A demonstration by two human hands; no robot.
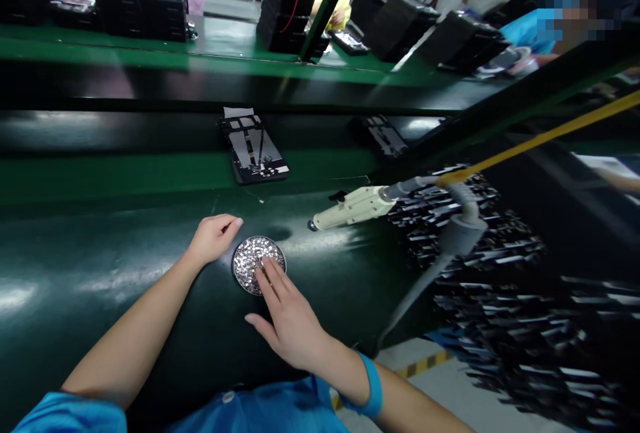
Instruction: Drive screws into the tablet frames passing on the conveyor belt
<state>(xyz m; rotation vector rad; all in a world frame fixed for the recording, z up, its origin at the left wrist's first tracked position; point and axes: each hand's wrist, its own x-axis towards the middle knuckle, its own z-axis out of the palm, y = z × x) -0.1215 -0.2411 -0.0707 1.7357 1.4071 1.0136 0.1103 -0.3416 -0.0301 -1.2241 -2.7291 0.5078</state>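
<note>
A round dish [235, 273] filled with small shiny metal pieces [250, 256] sits on the green worktop; the pieces are too small to name. My right hand [295, 326] reaches in from the lower right, its fingers stretched out and their tips on the pieces, the thumb spread away to the left. Just left of the dish's far side, my left hand [214, 236] rests closed on the worktop, fingers curled inward. Whatever it may hold is hidden. Right of the dish lies a cream handheld power tool [355, 208], its nose pointing left and a cable at its back end.
Beyond the worktop [125, 233], a black tray with flat parts [255, 146] lies on a lower strip, another tray [383, 136] to its right. Many dark, blurred parts [500, 313] stand at right. A yellow strap [550, 132] crosses there. Co-workers and stacked black trays [285, 3] are behind.
</note>
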